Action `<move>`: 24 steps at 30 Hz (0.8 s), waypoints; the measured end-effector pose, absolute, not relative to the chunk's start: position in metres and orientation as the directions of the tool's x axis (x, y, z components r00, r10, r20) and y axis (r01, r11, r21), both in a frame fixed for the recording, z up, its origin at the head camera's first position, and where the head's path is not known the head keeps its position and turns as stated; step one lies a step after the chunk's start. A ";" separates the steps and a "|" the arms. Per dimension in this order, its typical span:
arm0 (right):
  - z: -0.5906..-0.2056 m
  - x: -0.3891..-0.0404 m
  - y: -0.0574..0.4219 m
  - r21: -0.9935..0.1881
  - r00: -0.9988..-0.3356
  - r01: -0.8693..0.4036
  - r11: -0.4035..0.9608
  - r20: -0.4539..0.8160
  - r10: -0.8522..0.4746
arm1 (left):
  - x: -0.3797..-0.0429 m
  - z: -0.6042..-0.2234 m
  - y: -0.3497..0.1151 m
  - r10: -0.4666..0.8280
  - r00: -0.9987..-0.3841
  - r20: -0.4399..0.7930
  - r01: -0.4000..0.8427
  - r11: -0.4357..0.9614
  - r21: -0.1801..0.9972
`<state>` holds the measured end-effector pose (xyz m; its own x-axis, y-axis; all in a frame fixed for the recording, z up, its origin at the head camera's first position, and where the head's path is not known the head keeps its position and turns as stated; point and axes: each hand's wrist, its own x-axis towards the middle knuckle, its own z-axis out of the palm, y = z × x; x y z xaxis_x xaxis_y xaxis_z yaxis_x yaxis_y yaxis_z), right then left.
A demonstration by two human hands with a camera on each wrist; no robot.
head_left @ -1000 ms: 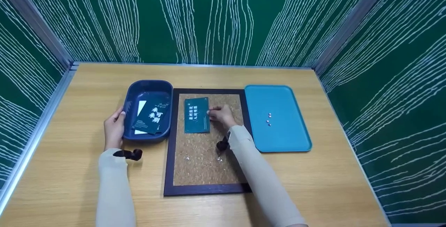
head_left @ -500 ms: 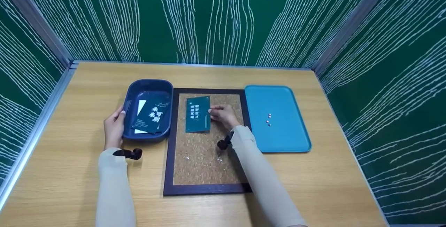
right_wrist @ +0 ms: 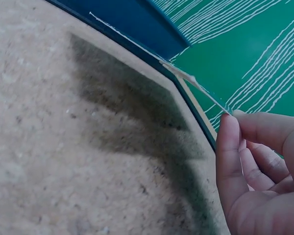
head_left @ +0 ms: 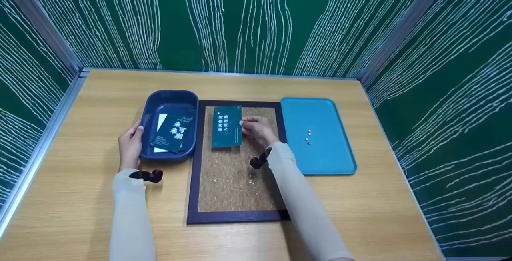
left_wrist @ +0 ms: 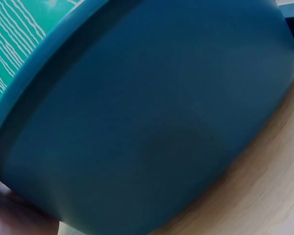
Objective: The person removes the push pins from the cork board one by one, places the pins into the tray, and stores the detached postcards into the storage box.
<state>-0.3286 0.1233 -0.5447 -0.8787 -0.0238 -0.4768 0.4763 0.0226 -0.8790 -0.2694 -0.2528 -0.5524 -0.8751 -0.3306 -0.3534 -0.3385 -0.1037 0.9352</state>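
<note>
My right hand (head_left: pixel 260 129) pinches the right edge of a green card (head_left: pixel 228 137) with white Chinese characters. The card is lifted over the upper part of a dark-framed corkboard (head_left: pixel 232 193). In the right wrist view the card (right_wrist: pixel 188 78) shows edge-on between thumb and forefinger, its shadow falling on the cork below. My left hand (head_left: pixel 130 147) grips the left side of a navy plastic basin (head_left: pixel 160 98), thumb at the rim. Inside the basin lie another green card (head_left: pixel 174 135) and a white one (head_left: pixel 161 121) partly under it. The basin's wall (left_wrist: pixel 152 117) fills the left wrist view.
A turquoise tray (head_left: pixel 320 117) with several small pushpin-like pieces (head_left: pixel 308 137) stands right of the corkboard. Small clear bits (head_left: pixel 251 182) lie on the lower cork. Green walls with white lines (head_left: pixel 260 21) close off the wooden table (head_left: pixel 72 165) at the back and sides.
My right hand has raised the card off the corkboard, so its lower edge now stands away from the cork. The left hand stays on the basin.
</note>
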 end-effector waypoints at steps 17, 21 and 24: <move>-0.518 -0.330 0.107 -0.895 -0.894 0.443 -0.049 -0.437 -0.093 | -0.268 -0.555 -0.252 -0.350 -0.886 -0.304 -0.297 -0.077 0.952; -0.511 -0.331 0.097 -0.895 -0.892 0.445 -0.037 -0.438 -0.112 | -0.268 -0.555 -0.252 -0.351 -0.886 -0.304 -0.295 -0.081 0.952; -0.507 -0.331 0.089 -0.898 -0.894 0.439 -0.035 -0.433 -0.118 | -0.268 -0.555 -0.252 -0.338 -0.883 -0.325 -0.313 -0.090 0.945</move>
<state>-0.3312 0.0892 -0.5074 -0.8937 -0.1183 -0.4328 0.4393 -0.0352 -0.8976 -0.2681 -0.2521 -0.5547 -0.8835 -0.3378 -0.3246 -0.3130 -0.0900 0.9455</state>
